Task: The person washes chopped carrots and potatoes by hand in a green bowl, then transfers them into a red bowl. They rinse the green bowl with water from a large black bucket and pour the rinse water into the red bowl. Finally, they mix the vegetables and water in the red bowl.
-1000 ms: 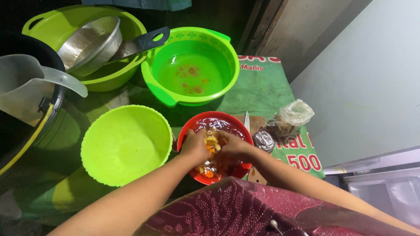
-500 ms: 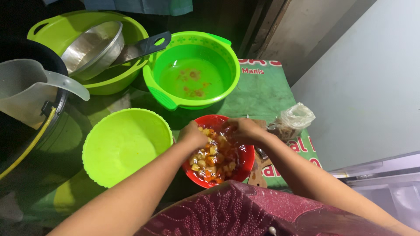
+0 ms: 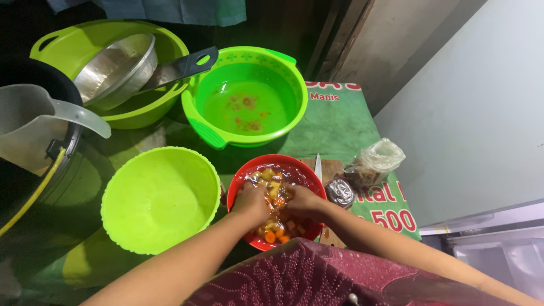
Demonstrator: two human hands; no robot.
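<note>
Both hands in red bowl of cut vegetable pieces in water: left hand and right hand fingers curled into pieces, grip unclear. Green basin holds water; lime bowl beside.

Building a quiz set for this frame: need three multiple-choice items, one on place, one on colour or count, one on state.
1. Where are both hands?
A. In the red bowl
B. In the empty green bowl
C. On the knife

2. How many green bowls or basins show?
A. One
B. Two
C. Three

3. What is in the handled green basin behind the red bowl?
A. A steel bowl
B. Shallow water with reddish bits
C. Nothing

Answers:
1 A: the left hand and right hand sit among the cut vegetables in the red bowl.
2 C: the empty green bowl, the green basin, and the far basin holding a steel bowl.
3 B: water with reddish specks covers its bottom.
</note>
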